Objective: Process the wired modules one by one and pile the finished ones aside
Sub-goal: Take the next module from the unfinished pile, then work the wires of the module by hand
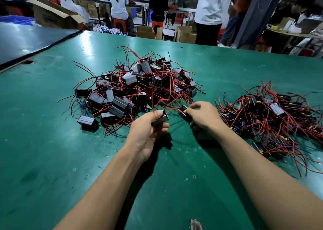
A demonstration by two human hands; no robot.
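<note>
While both forearms reach up from the lower frame edge, the left hand (146,131) closes its grip round a small black box-shaped module with red wires (160,121) at centre. Just right, the right hand (203,116) pinches a second black module with a yellow tab (184,113). Above them on the green bench (52,125) lies a big tangled heap of wired modules (136,84); a second heap (271,114) sits at far right.

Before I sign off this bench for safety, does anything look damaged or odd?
The green tabletop is damaged: a ragged hole near its far-left edge and a scuffed bare patch at its near edge. Nothing else stands out.
</note>
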